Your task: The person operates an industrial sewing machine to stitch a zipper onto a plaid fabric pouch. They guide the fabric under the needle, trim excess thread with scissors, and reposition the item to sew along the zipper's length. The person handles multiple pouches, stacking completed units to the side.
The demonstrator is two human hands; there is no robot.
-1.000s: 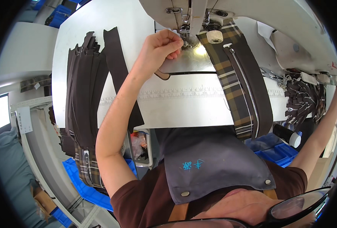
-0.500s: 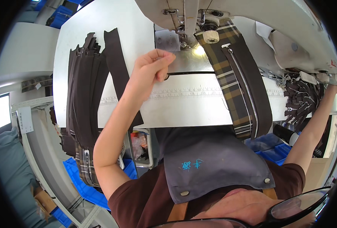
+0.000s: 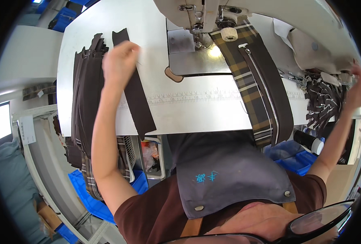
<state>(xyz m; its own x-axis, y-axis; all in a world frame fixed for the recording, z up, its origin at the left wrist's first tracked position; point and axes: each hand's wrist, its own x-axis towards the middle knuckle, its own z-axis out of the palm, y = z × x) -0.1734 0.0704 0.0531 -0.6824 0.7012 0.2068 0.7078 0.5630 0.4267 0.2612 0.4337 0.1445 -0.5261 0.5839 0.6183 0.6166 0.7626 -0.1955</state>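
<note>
My left hand (image 3: 118, 63), blurred with fingers curled, is over a dark brown fabric strip (image 3: 137, 101), beside a pile of dark strips (image 3: 86, 97). I cannot make out what, if anything, is in its fingers. My right hand (image 3: 355, 87), also blurred, is at the far right by the sewing machine's body (image 3: 323, 36). The needle area (image 3: 198, 38) has no hand at it. Right of it a plaid panel with a dark band and metal zipper (image 3: 245, 81) lies across the white table (image 3: 188, 114).
A bundle of zipper pieces (image 3: 323, 105) sits at the table's right, above a dark cylindrical bottle (image 3: 304, 140). Blue bins (image 3: 86, 191) are below left and right. A white basket (image 3: 161, 154) is under the front edge. A printed ruler (image 3: 180, 97) runs along the table.
My left hand has moved from the needle area down, then leftward to the dark strips. My right hand has risen a little at the right and is now blurred.
</note>
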